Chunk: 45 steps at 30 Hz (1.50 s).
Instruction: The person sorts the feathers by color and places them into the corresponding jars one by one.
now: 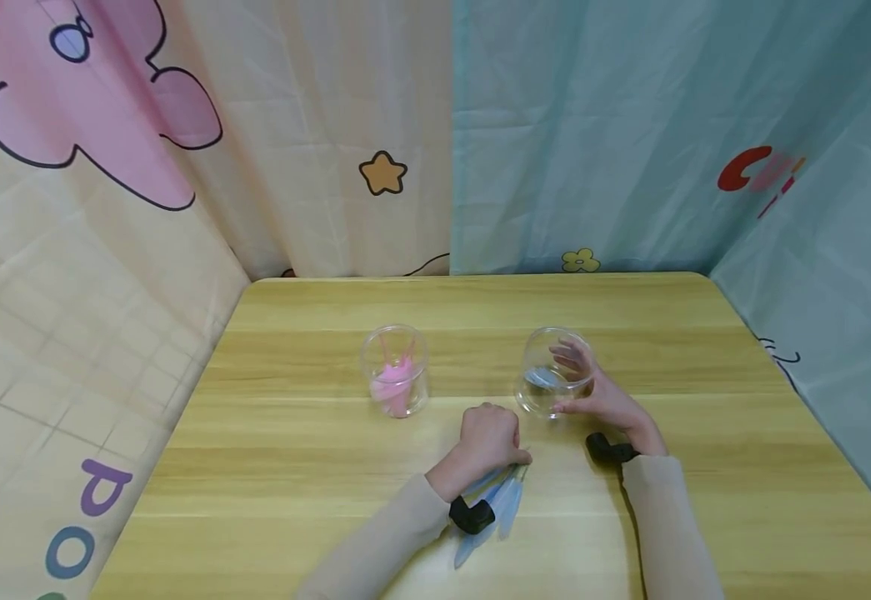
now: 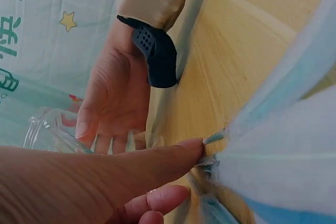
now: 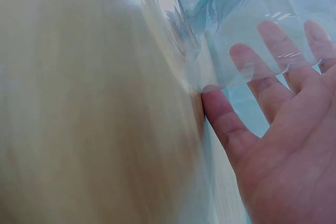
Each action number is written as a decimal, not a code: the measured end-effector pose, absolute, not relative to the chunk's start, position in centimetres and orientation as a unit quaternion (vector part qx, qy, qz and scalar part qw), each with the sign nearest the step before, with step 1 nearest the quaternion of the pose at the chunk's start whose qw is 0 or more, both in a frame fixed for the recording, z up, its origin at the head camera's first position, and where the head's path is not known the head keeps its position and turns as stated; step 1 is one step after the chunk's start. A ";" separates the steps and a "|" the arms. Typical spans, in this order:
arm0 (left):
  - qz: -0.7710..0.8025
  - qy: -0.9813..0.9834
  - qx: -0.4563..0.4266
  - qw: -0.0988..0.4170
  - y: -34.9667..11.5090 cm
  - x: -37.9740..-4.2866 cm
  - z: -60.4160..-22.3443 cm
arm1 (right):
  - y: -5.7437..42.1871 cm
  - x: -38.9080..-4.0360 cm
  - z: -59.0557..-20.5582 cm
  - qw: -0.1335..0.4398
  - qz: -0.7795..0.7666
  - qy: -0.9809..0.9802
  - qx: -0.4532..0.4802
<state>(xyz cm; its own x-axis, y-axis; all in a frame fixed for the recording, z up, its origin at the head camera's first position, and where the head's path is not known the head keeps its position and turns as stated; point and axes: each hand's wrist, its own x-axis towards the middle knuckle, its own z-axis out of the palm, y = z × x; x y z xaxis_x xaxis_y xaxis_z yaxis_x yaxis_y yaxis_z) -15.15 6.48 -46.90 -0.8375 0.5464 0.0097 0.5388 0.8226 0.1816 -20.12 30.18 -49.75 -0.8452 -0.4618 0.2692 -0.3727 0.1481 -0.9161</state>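
Observation:
My left hand (image 1: 489, 437) is lowered over a bunch of pale blue feathers (image 1: 508, 504) lying on the table. In the left wrist view its thumb and fingertips pinch at the thin quill ends, with the broad vanes (image 2: 283, 150) close to the camera. Farther right, my right hand (image 1: 593, 387) holds a clear cup (image 1: 533, 392) from its right side, thumb in front and fingers around the far side. Something pale blue (image 1: 543, 377) lies inside that cup. Through the clear wall (image 3: 247, 30) in the right wrist view, the fingers show.
A second clear cup (image 1: 422, 387) stands to the left, with pink feathers (image 1: 396, 379) inside, their thin stems upward. Both cups stand on a wood-grain table (image 1: 285, 433). Printed curtains (image 1: 330, 125) enclose its back and sides.

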 end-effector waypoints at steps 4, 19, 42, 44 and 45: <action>0.112 0.953 0.278 0.046 6.5 -15.1 -47.2 | 30.3 -20.1 -49.8 0.036 -0.593 0.755 -0.279; 0.222 0.933 0.269 0.090 6.0 -16.1 -47.3 | 30.4 -20.4 -49.6 0.036 -0.593 0.753 -0.284; 0.640 0.741 0.198 -0.042 5.8 -19.4 -41.2 | 30.2 -20.3 -49.1 0.043 -0.589 0.762 -0.267; 0.666 0.714 0.199 -0.080 6.4 -19.6 -40.4 | 29.8 -19.8 -48.5 0.048 -0.594 0.759 -0.263; 0.677 0.701 0.200 -0.102 6.6 -19.8 -40.1 | 29.6 -19.6 -48.3 0.049 -0.596 0.758 -0.261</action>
